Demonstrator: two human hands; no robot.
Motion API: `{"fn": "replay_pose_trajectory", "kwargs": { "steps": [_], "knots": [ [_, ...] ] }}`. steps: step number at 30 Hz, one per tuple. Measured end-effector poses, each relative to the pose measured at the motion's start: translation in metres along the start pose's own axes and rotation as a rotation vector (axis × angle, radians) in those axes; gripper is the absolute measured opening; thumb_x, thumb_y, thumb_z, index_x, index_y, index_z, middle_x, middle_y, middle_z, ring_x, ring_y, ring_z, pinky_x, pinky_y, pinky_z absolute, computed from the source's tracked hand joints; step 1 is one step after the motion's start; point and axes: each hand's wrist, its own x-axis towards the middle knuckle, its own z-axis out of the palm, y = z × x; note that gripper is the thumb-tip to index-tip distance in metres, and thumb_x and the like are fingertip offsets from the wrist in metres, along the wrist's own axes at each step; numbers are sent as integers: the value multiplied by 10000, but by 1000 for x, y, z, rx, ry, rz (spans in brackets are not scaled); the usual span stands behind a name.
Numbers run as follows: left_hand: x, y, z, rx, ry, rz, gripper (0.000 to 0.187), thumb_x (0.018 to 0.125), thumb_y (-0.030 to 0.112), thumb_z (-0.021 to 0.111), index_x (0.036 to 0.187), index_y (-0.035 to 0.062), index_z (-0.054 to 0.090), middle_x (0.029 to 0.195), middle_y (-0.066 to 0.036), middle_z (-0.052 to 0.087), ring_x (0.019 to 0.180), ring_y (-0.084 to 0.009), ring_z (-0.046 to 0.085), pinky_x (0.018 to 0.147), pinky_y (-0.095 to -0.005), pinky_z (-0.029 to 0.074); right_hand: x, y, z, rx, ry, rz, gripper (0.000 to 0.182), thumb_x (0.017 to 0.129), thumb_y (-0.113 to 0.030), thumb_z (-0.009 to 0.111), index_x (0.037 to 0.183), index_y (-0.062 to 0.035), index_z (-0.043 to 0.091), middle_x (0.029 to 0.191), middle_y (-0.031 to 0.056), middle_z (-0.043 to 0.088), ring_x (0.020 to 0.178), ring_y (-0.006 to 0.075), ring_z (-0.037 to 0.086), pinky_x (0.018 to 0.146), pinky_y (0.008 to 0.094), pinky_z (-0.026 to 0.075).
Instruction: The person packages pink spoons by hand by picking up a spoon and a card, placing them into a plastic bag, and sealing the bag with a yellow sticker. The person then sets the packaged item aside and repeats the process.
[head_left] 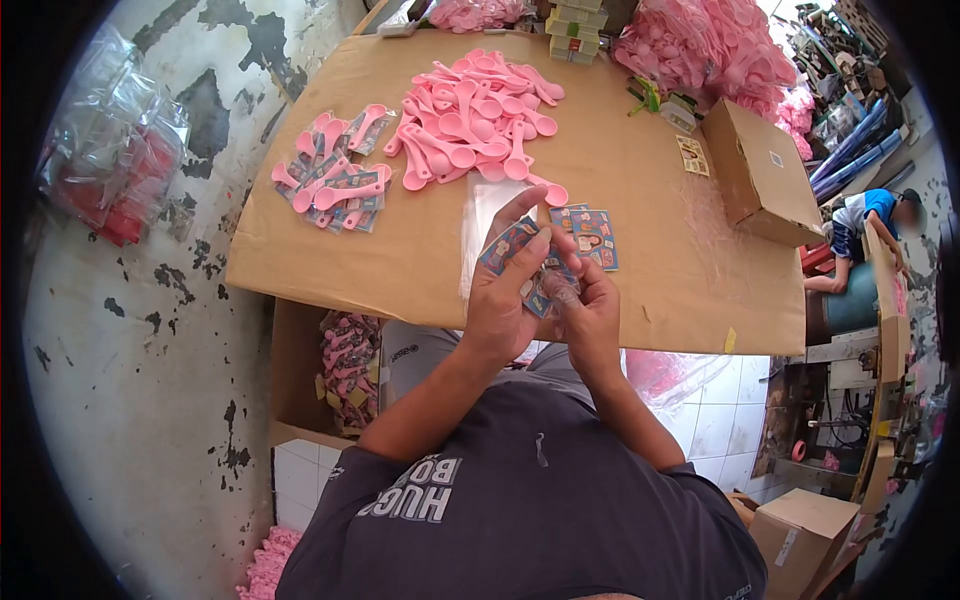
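Close over the front of the table, my left hand (503, 300) is closed on a blue printed card (510, 246), thumb on top of it. My right hand (592, 315) pinches clear plastic (562, 288) at the card's lower right end. More blue printed cards (598, 242) lie just beyond my right fingers. A stack of clear plastic bags (478, 225) is partly hidden behind my left hand. Farther back rises a heap of pink measuring spoons (465, 115). To its left lie several pink spoons packed with cards in clear bags (335, 180).
A cardboard box (760, 175) stands at the table's right side, near a large bag of pink spoons (700, 50). Small boxes (575, 35) are stacked at the back edge. An open carton (345, 370) of packed spoons sits below. Another person (865, 225) sits at far right.
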Motion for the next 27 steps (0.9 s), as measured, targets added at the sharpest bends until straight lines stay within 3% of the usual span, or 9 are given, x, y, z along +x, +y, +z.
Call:
{"fn": "replay_pose_trajectory", "kwargs": {
  "steps": [4, 7, 10, 14, 17, 19, 21, 24, 27],
  "knots": [
    [1, 7, 0, 7, 4, 9, 523, 1045, 105, 558, 1527, 67, 359, 1028, -103, 637, 928, -170, 662, 807, -306, 584, -1, -3, 7, 4, -17, -68, 174, 957, -67, 706, 1006, -75, 540, 951, -7, 632, 716, -2, 552, 549, 171, 387],
    [-2, 5, 1, -8, 7, -4, 517, 1047, 106, 567, 1520, 51, 366, 1015, -90, 628, 921, -156, 652, 789, -290, 572, -1, 0, 2, -13, -53, 15, 202, 957, -32, 687, 1051, -74, 513, 988, -2, 621, 837, 13, 571, 640, 184, 448],
    [-5, -3, -1, 31, 70, -7, 513, 1048, 99, 574, 1512, 25, 367, 998, -75, 622, 911, -140, 649, 809, -296, 570, 4, 4, 8, 14, -32, -32, 251, 933, -1, 706, 1044, -76, 495, 1030, 2, 584, 980, 42, 558, 823, 225, 495],
    [-5, 8, -11, 12, 42, -10, 497, 1050, 129, 585, 1498, 35, 391, 975, -60, 619, 899, -134, 646, 861, -323, 574, 2, 7, 12, -30, -39, -161, 331, 897, 21, 741, 1110, -60, 501, 991, -5, 568, 900, 38, 552, 732, 208, 489],
    [-1, 14, -34, 22, 120, 39, 465, 1047, 170, 604, 1462, 47, 435, 962, -46, 619, 880, -134, 643, 923, -381, 571, -1, -4, 15, -372, 56, -380, 309, 867, 21, 771, 1090, -36, 564, 943, 13, 568, 762, 45, 536, 616, 204, 452],
    [3, 25, -49, -112, 293, 107, 455, 1030, 190, 642, 1427, 40, 476, 944, -45, 637, 844, -136, 648, 878, -403, 579, 6, -12, 7, -724, -136, -708, 216, 855, 1, 789, 1000, -18, 631, 916, 45, 589, 647, 56, 504, 540, 209, 399],
    [6, 41, -69, -115, 371, 158, 441, 1032, 205, 642, 1414, 49, 486, 945, -45, 635, 836, -146, 646, 886, -422, 578, 11, -21, 10, -693, -112, -696, 140, 864, -14, 787, 894, -25, 651, 847, 45, 609, 613, 66, 504, 546, 227, 410],
    [4, 56, -93, -60, 451, 203, 416, 1035, 229, 640, 1389, 58, 503, 958, -49, 639, 844, -169, 653, 901, -434, 577, 46, -39, -1, -744, -36, -644, 114, 934, -109, 741, 932, -31, 657, 787, 29, 656, 655, 89, 571, 562, 250, 448],
    [2, 54, -105, 11, 441, 176, 413, 1034, 241, 639, 1381, 56, 513, 989, -64, 645, 896, -189, 660, 937, -433, 571, 103, -61, -3, -872, -65, -590, 204, 950, -191, 731, 1028, -19, 656, 902, 60, 706, 767, 138, 639, 639, 280, 494]
  ]
}}
